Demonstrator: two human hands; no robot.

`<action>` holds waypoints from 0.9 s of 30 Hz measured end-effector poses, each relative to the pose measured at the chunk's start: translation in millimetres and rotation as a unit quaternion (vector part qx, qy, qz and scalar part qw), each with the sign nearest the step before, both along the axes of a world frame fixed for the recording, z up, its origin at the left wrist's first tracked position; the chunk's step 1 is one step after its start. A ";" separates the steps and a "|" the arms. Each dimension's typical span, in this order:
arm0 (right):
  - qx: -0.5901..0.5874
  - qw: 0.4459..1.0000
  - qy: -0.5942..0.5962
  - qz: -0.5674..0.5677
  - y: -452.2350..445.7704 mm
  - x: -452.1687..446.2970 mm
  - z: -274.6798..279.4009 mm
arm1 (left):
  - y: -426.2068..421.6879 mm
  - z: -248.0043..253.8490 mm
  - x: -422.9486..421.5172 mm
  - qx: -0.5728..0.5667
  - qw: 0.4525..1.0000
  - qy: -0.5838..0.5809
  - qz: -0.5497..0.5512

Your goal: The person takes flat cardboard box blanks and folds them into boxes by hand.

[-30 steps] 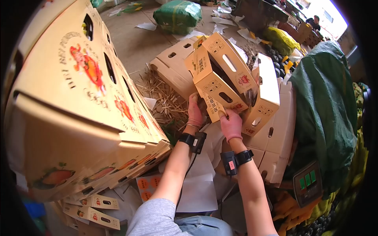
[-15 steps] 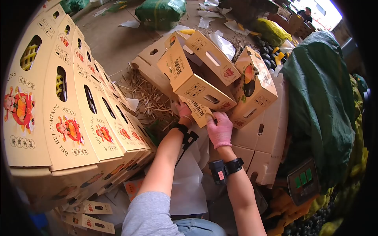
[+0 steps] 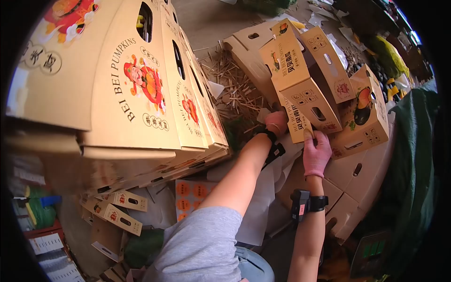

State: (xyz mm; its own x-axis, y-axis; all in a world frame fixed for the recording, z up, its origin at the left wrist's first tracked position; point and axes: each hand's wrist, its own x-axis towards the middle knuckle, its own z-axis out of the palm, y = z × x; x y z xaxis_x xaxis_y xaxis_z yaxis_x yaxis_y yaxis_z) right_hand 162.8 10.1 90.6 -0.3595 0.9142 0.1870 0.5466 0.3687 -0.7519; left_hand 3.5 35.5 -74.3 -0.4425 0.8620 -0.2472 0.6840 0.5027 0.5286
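An open cardboard box printed "BEI BEI PUMPKINS" [image 3: 305, 91] stands tilted in front of me, its flap hanging down toward my hands. My right hand [image 3: 316, 152], in a pink glove, pinches the lower corner of that flap between thumb and fingers. At the flap's left edge is my left hand [image 3: 276, 123], also pink-gloved; its fingers are partly hidden behind the cardboard. A second printed box [image 3: 359, 115] sits to the right, close to the first.
Tall stacks of printed boxes [image 3: 136, 89] rise on the left. Plain cartons [image 3: 352, 176] lie beneath the open box. Straw [image 3: 232, 77] covers the floor beyond. A sticker sheet [image 3: 190, 195], a green tarp [image 3: 411, 155] and a dim scale [image 3: 371, 251] are nearby.
The view has swung, so the boxes and hands appear farther right and the left stack looms larger. Both hands have stayed at the flap. The box on the right now leans away from the open box.
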 end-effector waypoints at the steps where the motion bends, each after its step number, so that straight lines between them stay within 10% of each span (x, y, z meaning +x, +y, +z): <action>1: -0.006 1.000 0.015 -0.004 -0.7 1.5 -0.3 | -5.4 19.0 -3.9 -0.003 0.999 0.019 -0.048; 20: -0.006 0.987 0.160 -0.029 -77.4 61.8 59.1 | -132.0 137.6 5.0 0.090 0.990 0.032 0.100; 24: -0.124 0.964 0.225 -0.060 -96.0 84.7 60.2 | -158.4 74.9 13.5 0.309 0.842 -0.408 0.170; 27: -0.128 0.956 0.257 -0.062 -96.4 92.3 52.3 | -137.8 51.0 21.2 0.492 0.781 -0.347 0.165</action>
